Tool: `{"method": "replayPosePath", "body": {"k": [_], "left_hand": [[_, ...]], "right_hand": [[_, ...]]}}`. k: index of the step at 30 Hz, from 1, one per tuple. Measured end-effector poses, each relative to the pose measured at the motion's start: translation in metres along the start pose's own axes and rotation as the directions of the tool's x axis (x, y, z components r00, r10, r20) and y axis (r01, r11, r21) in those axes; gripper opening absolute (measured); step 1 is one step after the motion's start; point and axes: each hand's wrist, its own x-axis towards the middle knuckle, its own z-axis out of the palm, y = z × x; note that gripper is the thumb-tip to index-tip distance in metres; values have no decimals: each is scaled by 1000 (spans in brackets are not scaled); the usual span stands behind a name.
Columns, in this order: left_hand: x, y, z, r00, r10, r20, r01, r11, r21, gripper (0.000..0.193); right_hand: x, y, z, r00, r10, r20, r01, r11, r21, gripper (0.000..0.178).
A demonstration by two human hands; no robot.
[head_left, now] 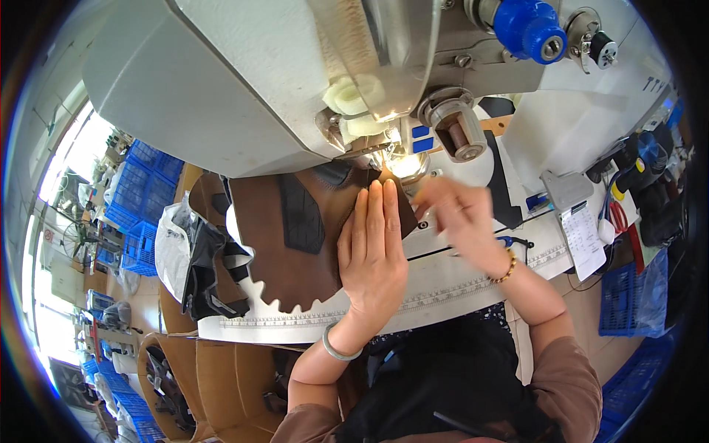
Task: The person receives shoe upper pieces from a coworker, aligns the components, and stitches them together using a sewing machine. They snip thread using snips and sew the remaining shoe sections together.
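A brown leather-like piece [273, 266] with a scalloped lower edge and a dark grooved patch [301, 218] lies on the white sewing machine bed [443, 284]. My left hand [375, 255] presses flat on its right part, fingers stretched toward the lit needle area [402, 164]. To the right, my right hand [459, 221] hovers close to that area, smeared by motion. Whether its fingers hold anything does not show. The sewing machine's head [214, 96] covers the far edge of the leather-like piece and hides the needle.
Black and brown cut pieces [210, 269] hang at the bed's left end, above a cardboard box [236, 380]. Small snips [509, 241] lie right of my right hand. Farther right are a paper sheet [583, 240], red-handled scissors [617, 216] and a blue crate [620, 299].
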Motion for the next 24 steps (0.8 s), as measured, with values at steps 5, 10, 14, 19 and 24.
{"method": "replayPosePath", "body": {"k": [5,10,14,19,24], "left_hand": [[6,-8,-1,997,71,-35,-72,996,-42,51],[10,-13,-3,996,83,-38,-86,992,-93,55],[15,-19,1,992,99,-72,-109,980,-164,58],[16,-40,13,974,98,-205,-165,925,-343,51],[20,-54,33,935,78,-347,-228,881,-415,44]], "right_hand": [[49,17,-17,985,115,-125,-101,988,117,33],[66,15,0,875,436,209,-463,631,622,24],[70,17,11,868,458,191,-433,511,742,20],[73,17,18,790,599,132,-476,463,748,19],[59,18,16,821,568,-52,-345,568,747,20]]}}
